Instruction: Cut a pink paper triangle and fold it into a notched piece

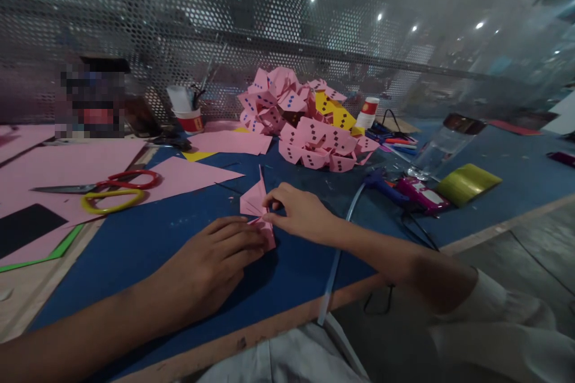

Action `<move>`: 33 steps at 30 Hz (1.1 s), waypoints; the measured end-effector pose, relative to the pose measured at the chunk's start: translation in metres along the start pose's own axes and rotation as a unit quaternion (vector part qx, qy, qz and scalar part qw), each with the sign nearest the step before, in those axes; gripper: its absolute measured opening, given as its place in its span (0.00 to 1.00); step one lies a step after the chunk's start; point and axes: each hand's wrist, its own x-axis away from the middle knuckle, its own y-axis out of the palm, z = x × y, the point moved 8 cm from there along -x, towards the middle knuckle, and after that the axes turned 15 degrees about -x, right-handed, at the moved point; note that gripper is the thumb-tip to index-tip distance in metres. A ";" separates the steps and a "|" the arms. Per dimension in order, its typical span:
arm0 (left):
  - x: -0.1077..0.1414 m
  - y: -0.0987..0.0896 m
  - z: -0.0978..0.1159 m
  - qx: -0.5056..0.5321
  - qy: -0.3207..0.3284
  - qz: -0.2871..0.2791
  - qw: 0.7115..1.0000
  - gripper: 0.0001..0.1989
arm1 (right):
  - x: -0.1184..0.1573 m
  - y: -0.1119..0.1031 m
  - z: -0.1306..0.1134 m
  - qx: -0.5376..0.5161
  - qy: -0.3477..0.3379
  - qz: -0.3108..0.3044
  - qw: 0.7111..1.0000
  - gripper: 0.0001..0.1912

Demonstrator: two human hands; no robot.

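A folded piece of pink paper lies on the blue table mat, one narrow flap standing up at its far end. My right hand pinches its right edge between thumb and fingers. Across the near end of the paper rests my left hand, palm down, fingers stretched out and lying on it. Part of the paper is hidden beneath those fingers. Just beyond the hands are folded pink paper shapes marked with dark dots, with a yellow dotted strip among them.
Scissors lie on pink sheets at left. At right are a blue glue gun with a long translucent stick, a purple device, a yellow roll and a tilted clear jar. A paper cup stands behind.
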 end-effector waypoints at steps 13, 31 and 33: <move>0.011 0.006 0.003 -0.018 0.029 -0.002 0.999 0.20 | 0.000 -0.001 -0.001 -0.010 0.009 -0.010 1.000 0.10; -0.001 0.008 0.001 0.037 0.008 -0.036 0.999 0.21 | -0.007 -0.014 0.000 0.068 -0.049 0.040 0.996 0.18; -0.002 0.006 0.001 0.038 0.008 -0.030 0.999 0.20 | -0.008 -0.012 0.001 0.096 -0.061 0.023 0.993 0.22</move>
